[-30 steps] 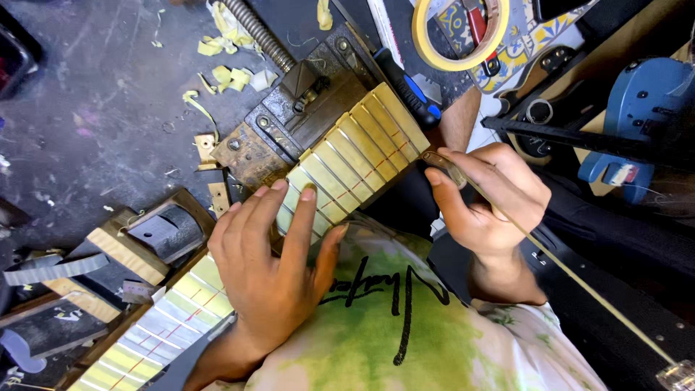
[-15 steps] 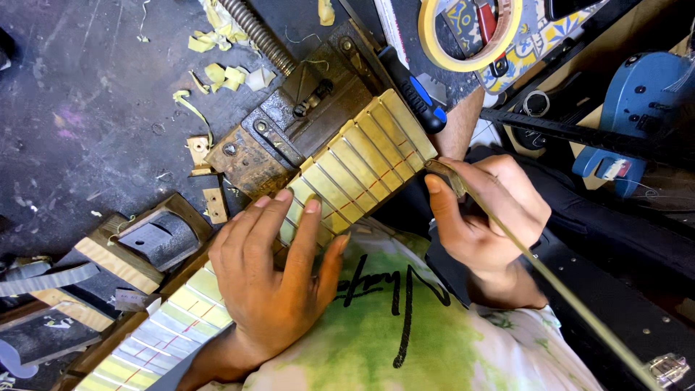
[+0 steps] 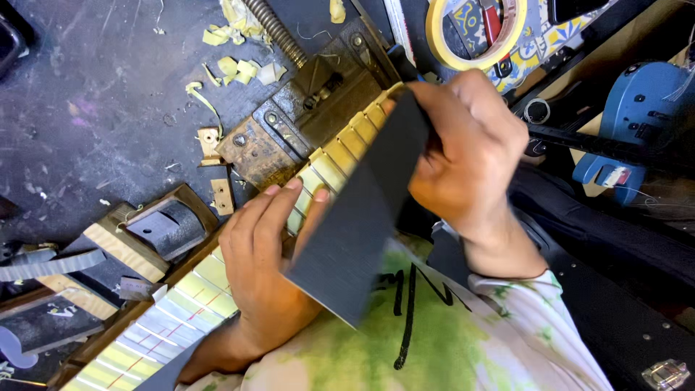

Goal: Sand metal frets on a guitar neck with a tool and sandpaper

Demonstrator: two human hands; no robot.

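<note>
Dark sheet (image 3: 362, 224) newly gripped by right hand (image 3: 463, 152) | left hand (image 3: 264, 268) still flat on fretboard (image 3: 326, 163)

Fretboard (image 3: 329, 163) middle hidden behind dark sheet (image 3: 362, 217); lower end cut off by frame edge; right hand (image 3: 463, 152) fingertips concealed

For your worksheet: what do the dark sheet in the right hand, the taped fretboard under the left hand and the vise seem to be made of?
Dark sheet: probably sandpaper or thin abrasive; matte grey, flat, bending slightly in the right hand.
Fretboard under the left hand: likely wood, covered in pale yellow masking tape strips.
Vise: metal, rusty brown, with screws.
</note>
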